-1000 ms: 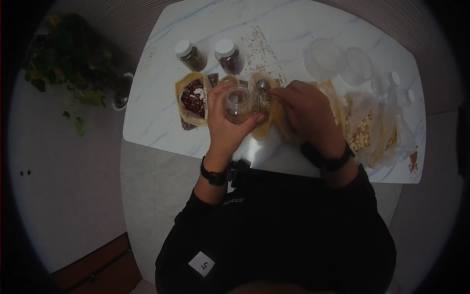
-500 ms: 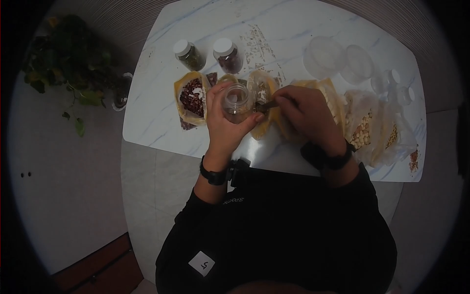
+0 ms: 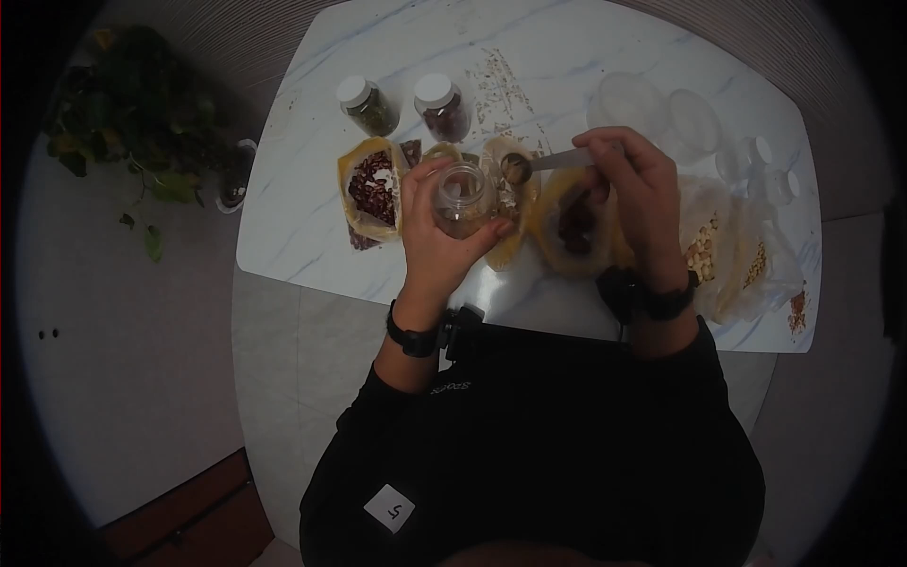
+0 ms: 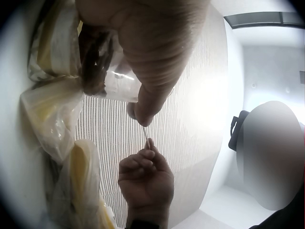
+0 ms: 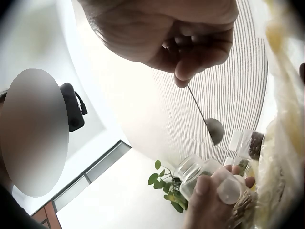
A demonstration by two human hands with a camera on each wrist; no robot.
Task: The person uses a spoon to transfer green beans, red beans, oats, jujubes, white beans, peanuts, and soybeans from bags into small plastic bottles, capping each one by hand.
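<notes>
My left hand (image 3: 436, 250) holds a clear open-mouthed jar (image 3: 461, 187), fingers and thumb curled round its sides. Pinched at the handle end in my right hand (image 3: 642, 203) is a metal spoon (image 3: 559, 161). Its round bowl carries something pale brown and hangs above an open yellowish bag (image 3: 505, 253), just right of the jar. In the right wrist view the spoon (image 5: 215, 131) shows well above the jar (image 5: 193, 172). Another open bag (image 3: 543, 236) with dark red contents lies below my right hand. Left of the jar is a bag of red beans (image 3: 373, 194).
Two white-capped filled jars, one green (image 3: 374, 113) and one dark red (image 3: 447, 118), stand behind the bags. Crumbs (image 3: 501, 94) are scattered beside them. Clear round containers (image 3: 628, 104) sit at the back right. Bags of pale nuts or seeds (image 3: 701, 255) lie on the right.
My right hand has risen and moved right, lifting the spoon from the open bag; its bowl now shows a load. The dark red bag has come into view. My left hand and jar stay put.
</notes>
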